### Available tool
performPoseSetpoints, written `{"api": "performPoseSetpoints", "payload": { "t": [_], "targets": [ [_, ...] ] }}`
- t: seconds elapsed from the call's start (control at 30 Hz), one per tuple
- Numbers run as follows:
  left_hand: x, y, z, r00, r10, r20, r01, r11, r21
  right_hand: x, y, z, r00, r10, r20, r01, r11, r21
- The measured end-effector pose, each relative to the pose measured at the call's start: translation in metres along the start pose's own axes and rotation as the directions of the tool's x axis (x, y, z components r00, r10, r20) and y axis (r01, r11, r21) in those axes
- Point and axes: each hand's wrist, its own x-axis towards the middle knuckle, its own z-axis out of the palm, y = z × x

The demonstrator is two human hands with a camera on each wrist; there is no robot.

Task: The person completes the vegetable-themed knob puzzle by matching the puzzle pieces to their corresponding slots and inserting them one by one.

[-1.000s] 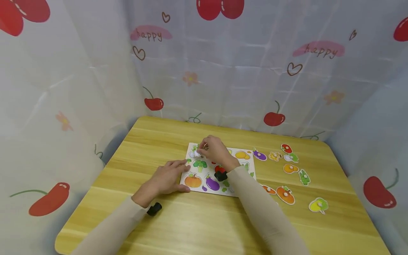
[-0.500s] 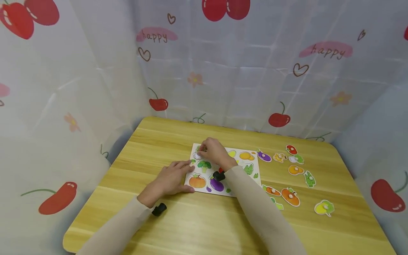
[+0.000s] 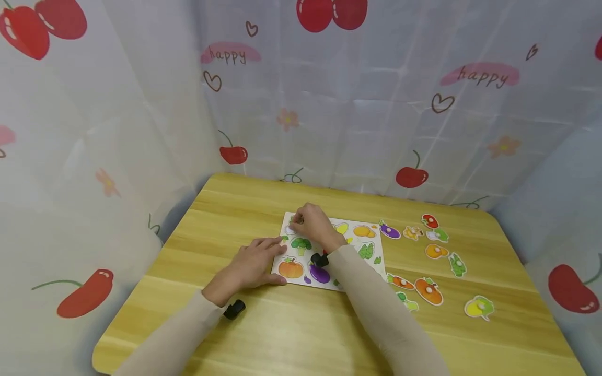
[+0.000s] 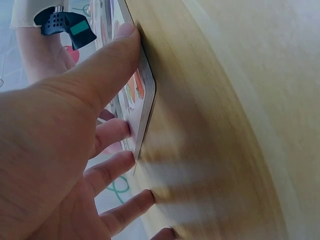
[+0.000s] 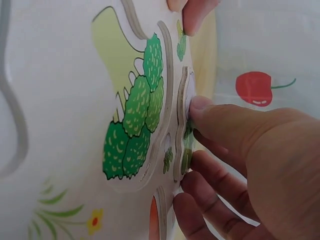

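1. the right hand (image 3: 312,225) pinches a white-and-green vegetable puzzle piece (image 5: 186,155) between thumb and fingers, at the far left corner of the white puzzle board (image 5: 60,115); whether the piece sits fully in its slot cannot be told.
2. the left hand (image 3: 254,263) has its fingers spread, not gripping, with the thumb touching the board's near edge and fingertips at its left edge.
3. beside the right hand, the board shows a recessed broccoli picture (image 3: 301,245), with a pumpkin picture (image 3: 290,268) and an eggplant picture (image 3: 320,272) nearer the person.
4. to the board's right lie loose pieces with white knobs: an eggplant piece (image 3: 389,230) by its edge, a carrot piece (image 3: 401,282) beside a pumpkin piece (image 3: 429,290), and a yellow-and-green piece (image 3: 478,307) farther off.
5. everything rests on a wood-grain table (image 3: 277,334), before a cherry-print curtain (image 3: 348,115).
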Motion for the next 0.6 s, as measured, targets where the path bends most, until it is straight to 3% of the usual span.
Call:
{"api": "performPoseSetpoints", "payload": {
  "t": [0.4,0.6],
  "targets": [
    [-0.0023,0.0019,-0.0017,1.0,0.012,0.004,-0.012,1.0,0.012,-0.0026,-0.0021,0.0046,0.999,0.04,-0.021,-0.04,0.999,0.017],
    [0.0007,-0.0018,0.002,0.999,0.037,-0.024,-0.036,0.999,0.016,-0.0013,-0.0014,0.005,0.999,0.034,-0.028,-0.033,0.999,0.007]
  ]
}}
